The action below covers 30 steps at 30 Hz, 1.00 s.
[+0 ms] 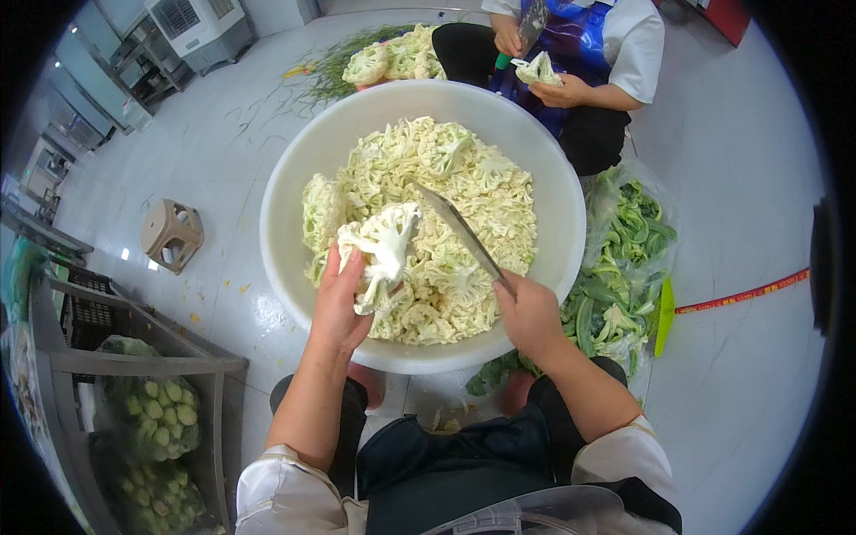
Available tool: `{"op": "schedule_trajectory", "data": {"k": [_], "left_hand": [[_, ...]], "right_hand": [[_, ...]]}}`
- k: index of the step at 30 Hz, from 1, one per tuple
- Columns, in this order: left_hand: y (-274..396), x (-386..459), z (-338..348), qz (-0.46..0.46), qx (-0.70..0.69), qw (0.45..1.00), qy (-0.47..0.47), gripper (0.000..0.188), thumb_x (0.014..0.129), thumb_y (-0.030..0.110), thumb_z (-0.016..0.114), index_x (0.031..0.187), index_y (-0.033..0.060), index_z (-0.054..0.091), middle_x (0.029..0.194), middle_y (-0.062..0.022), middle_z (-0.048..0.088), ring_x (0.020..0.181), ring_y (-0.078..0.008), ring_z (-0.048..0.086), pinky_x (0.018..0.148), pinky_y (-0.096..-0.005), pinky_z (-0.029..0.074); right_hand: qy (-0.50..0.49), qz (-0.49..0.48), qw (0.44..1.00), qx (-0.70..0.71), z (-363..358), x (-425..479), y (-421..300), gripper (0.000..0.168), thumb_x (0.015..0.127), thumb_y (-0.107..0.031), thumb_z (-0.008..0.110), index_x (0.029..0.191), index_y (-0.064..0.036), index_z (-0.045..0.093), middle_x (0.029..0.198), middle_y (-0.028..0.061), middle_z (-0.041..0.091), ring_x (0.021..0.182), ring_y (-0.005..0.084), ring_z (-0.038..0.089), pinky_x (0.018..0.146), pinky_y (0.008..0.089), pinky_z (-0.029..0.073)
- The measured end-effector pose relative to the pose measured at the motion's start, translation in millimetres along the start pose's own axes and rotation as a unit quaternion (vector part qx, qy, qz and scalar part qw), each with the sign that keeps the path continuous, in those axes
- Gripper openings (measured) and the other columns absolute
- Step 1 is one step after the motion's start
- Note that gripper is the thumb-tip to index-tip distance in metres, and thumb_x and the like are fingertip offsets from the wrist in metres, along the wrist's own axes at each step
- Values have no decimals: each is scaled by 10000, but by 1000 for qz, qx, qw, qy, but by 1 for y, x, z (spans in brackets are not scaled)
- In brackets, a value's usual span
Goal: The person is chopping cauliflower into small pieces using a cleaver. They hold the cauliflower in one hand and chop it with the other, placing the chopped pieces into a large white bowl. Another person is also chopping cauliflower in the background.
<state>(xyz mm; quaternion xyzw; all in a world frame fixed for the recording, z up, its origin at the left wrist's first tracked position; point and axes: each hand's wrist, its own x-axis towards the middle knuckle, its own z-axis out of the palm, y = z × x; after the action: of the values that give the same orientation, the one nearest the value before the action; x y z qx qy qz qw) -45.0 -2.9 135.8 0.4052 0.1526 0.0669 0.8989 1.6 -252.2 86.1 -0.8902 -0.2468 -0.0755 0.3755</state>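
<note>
My left hand [346,297] grips a piece of cauliflower [384,244] with its cut white stem side turned up, above the left part of a large white plastic tub [284,267]. In my right hand [531,311] is a knife [461,231], its blade slanting up and left over the tub, apart from the piece. Cut cauliflower [481,194] fills much of the tub in small florets and slices. A bigger cauliflower chunk [324,210] lies against the tub's left wall, partly behind the held piece.
Across the tub, a person [575,40] holds a cleaver [533,27] and a cauliflower piece [539,69]. Whole cauliflowers [394,57] sit at the back. A clear bag of green leaves [618,254] is on the right. Leftward stand a plastic stool [172,234] and a metal rack [140,363].
</note>
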Motion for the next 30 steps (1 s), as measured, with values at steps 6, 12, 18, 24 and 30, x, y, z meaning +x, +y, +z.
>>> {"op": "schedule_trajectory", "data": {"k": [6, 12, 18, 24, 30], "left_hand": [[-11, 5, -22, -51, -110, 991, -55, 446, 926, 357, 467, 1263, 67, 493, 1206, -134, 575, 1062, -284, 577, 941, -439, 466], [-22, 10, -7, -103, -117, 988, -17, 527, 896, 422, 526, 1276, 59, 487, 1207, -134, 563, 1052, -261, 567, 917, -393, 465], [-28, 11, -11, -12, -50, 996, 67, 269, 930, 296, 488, 1104, 92, 480, 1001, -62, 569, 902, -201, 582, 782, -372, 497], [-37, 24, -30, 26, -55, 996, 70, 376, 957, 410, 457, 1098, 65, 511, 969, -49, 590, 872, -167, 575, 778, -321, 487], [-34, 15, -18, 112, 61, 988, 89, 419, 999, 383, 378, 1127, 6, 509, 1047, -82, 598, 915, -145, 584, 799, -299, 486]], "right_hand": [[-13, -156, 988, -12, 3, -1, -21, 548, 616, -38, 592, 1165, -32, 593, 709, 129, 578, 645, 338, 559, 570, 438, 432], [19, -242, 969, -47, 0, -3, -36, 617, 566, -39, 605, 1181, -11, 572, 618, 86, 504, 570, 305, 512, 514, 439, 388], [-37, -6, 996, -81, 24, 10, 8, 475, 715, -68, 545, 1186, -94, 600, 802, 175, 627, 743, 358, 599, 653, 440, 469], [-17, -166, 985, -45, 5, -10, -44, 503, 656, -75, 561, 1155, -95, 624, 760, 156, 608, 677, 367, 567, 614, 458, 447], [-65, -25, 993, -91, 22, -2, 10, 408, 707, -103, 579, 1110, -80, 637, 796, 156, 628, 681, 371, 576, 641, 443, 467]]}}
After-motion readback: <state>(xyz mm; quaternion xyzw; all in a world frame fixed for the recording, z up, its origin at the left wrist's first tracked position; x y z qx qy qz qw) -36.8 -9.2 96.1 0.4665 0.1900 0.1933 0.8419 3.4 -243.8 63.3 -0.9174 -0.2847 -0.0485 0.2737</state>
